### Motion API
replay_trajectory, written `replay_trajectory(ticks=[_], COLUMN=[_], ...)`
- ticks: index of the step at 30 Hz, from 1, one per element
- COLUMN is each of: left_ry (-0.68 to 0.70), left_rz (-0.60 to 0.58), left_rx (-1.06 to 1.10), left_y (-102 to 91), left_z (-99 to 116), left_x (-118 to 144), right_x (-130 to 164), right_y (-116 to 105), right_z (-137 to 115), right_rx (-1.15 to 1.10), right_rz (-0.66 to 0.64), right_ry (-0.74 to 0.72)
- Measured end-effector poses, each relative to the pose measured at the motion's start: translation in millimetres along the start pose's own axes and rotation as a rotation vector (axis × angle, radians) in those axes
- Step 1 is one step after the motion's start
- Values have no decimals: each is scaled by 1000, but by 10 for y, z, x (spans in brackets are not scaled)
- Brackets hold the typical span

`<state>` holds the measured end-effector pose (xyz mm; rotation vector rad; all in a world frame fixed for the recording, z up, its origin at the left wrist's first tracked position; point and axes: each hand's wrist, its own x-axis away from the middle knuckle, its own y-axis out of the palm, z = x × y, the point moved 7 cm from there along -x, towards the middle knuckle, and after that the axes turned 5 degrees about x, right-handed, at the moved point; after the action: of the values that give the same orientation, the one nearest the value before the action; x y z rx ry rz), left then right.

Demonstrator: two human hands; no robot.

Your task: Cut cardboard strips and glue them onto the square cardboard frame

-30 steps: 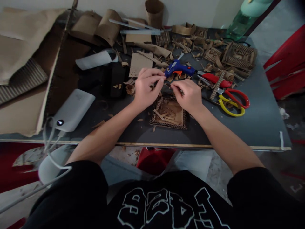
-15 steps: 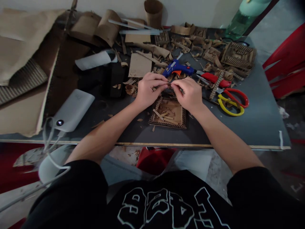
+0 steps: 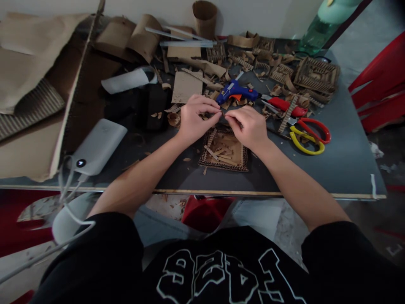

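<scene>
Left hand (image 3: 193, 120) and right hand (image 3: 249, 126) brought together above the far edge of the square cardboard tray (image 3: 224, 153), closer than a second ago, when well apart. Fingertips of both hands pinched shut on a small cardboard strip (image 3: 223, 115), largely hidden between them; exact shape impossible to tell. Strip held just above the tray, off the tabletop (image 3: 332, 160). Judged as a two-handed working of the strip. Blue glue gun (image 3: 236, 90) just beyond the tray, untouched; scissors (image 3: 308, 134) right of the tray, untouched.
</scene>
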<state>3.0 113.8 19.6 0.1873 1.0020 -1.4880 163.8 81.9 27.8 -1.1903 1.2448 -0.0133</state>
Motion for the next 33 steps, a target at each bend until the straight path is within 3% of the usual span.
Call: replay_trajectory(ticks=[6,11,19,25,33], left_ry=[-27,8,60,124,146], left_rz=[-16,4,-22,17,52], left_rx=[58,29,-30,-44,-44], left_y=[22,20,92,89,93], left_z=[-26,80,64,107,194], left_x=[5,25,47,54,86], right_x=[1,-11,-12,-14,-4], right_y=[-12,-32,-31,-59,-26], right_z=[63,69,82,27,9], right_rx=[24,36,41,23,34], right_rz=[3,8,-3,25,-31], right_ry=[41,42,12,12,12])
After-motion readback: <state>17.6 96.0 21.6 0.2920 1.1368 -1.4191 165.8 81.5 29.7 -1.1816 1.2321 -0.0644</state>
